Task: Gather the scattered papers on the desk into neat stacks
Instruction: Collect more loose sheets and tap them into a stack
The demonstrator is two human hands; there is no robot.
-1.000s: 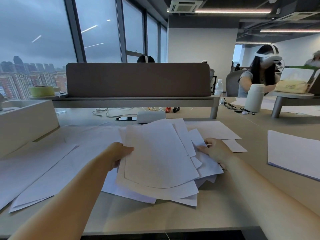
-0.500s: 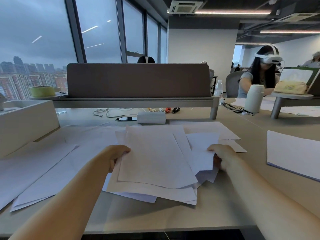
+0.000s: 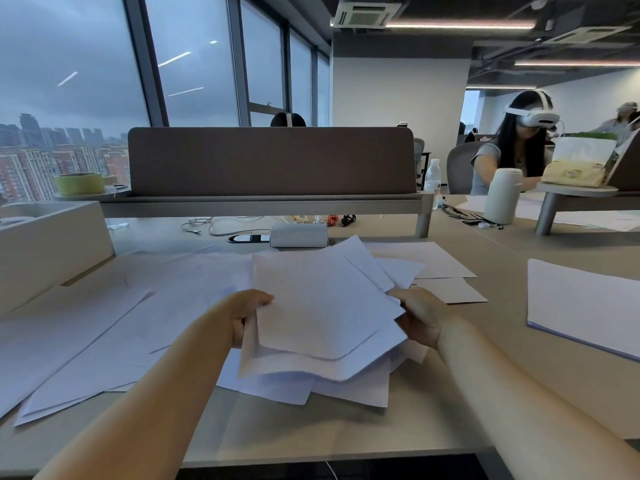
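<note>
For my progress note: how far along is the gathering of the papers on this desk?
Looks done: one squared stack lies at the right. In hand: the left hand and right hand grip an uneven bundle from both sides, its edges not yet aligned. Left: loose sheets spread over the left part of the desk, and two sheets beyond the right hand.

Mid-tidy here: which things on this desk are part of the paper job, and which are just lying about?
Job: paper bundle gripped by left hand and right hand; loose sheets at left; flat sheets behind it; stack at right.
Lying about: tape roll, cables, grey box, water bottle, white tumbler.
</note>
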